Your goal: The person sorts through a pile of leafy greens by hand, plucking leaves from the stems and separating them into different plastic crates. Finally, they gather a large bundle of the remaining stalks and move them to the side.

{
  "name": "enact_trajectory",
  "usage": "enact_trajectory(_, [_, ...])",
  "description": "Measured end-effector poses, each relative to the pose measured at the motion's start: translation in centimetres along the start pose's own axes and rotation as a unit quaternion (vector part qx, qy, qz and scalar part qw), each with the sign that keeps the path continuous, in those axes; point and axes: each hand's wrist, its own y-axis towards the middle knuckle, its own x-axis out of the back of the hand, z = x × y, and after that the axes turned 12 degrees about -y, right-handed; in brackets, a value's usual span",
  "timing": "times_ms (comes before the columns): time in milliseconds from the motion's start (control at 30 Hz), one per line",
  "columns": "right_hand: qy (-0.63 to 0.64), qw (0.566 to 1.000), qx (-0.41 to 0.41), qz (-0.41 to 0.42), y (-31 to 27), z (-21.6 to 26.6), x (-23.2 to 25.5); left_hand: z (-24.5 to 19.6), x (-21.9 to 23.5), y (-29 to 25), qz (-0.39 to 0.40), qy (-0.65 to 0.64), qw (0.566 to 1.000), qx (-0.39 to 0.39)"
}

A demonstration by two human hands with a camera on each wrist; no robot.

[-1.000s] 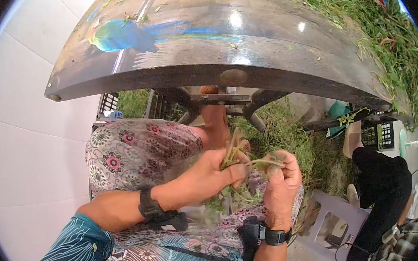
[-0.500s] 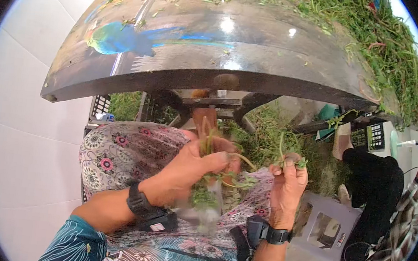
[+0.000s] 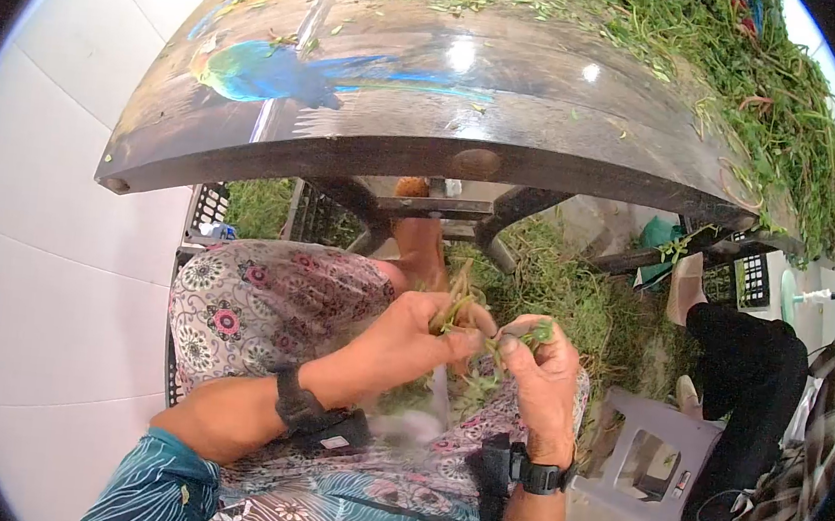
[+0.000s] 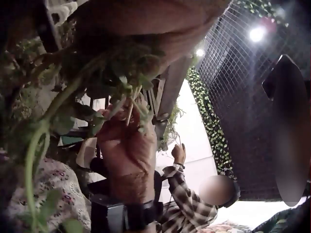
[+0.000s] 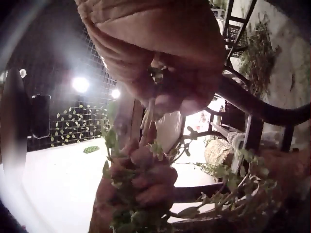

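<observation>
- Stems (image 3: 459,300) in a small bunch sit in the left hand (image 3: 410,335), above the lap, with thumb and fingers clamped on them. A loosened pinch could let part of the bunch slide out.
- The right hand (image 3: 544,378), just beside the left, has its thumb and fingers pinched together on a leafy sprig (image 3: 538,332). A hard tug could snap soft growth in the wrong place or bruise its leaves.
- Fingertips of both hands lie so close that the greenery between them overlaps; pulling one piece could drag a neighbour along, or a finger could hide where the break falls.
- A trailing shoot (image 4: 34,170), seen large in the left wrist view, hangs free of the grip and might catch on a wrist strap (image 3: 542,477) or the floral cloth (image 3: 263,296) over the knees.
- Anything dropped could be lost among the loose greens (image 3: 592,323) strewn on the floor near the worktop (image 3: 550,133).
- Heaped greenery (image 3: 772,124) reaches the worktop's right-hand edge; a knock from below could tip some of it down.
</observation>
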Motion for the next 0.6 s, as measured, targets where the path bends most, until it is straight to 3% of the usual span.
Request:
enact_trajectory(100, [0.037,0.999,0.0,-0.001,0.0,-0.1,-0.1,-0.3,0.0,-0.1,-0.011,0.022,1.0,0.0])
enact_trajectory(200, [0.068,0.993,0.008,-0.098,0.4,-0.3,0.2,-0.6,0.0,-0.1,-0.022,0.025,0.999,-0.011])
enact_trajectory(300, [0.046,0.974,0.075,-0.207,0.7,0.1,1.4,-0.8,0.1,-0.1,-0.026,0.052,0.998,-0.013])
enact_trajectory(400, [-0.167,0.946,0.216,-0.177,0.0,1.3,2.2,0.0,0.3,0.1,-0.024,0.066,0.997,-0.027])
enact_trajectory(433, [-0.251,0.927,0.254,-0.115,0.0,2.1,2.3,0.3,0.3,0.2,-0.022,0.067,0.997,-0.035])
enact_trajectory(533, [-0.418,0.851,0.314,-0.043,0.3,3.4,1.1,-0.3,-0.2,-0.1,-0.003,0.115,0.991,-0.065])
enact_trajectory(600, [-0.431,0.848,0.31,-0.007,0.5,2.1,1.3,-0.2,-0.3,-0.1,-0.014,0.132,0.988,-0.074])
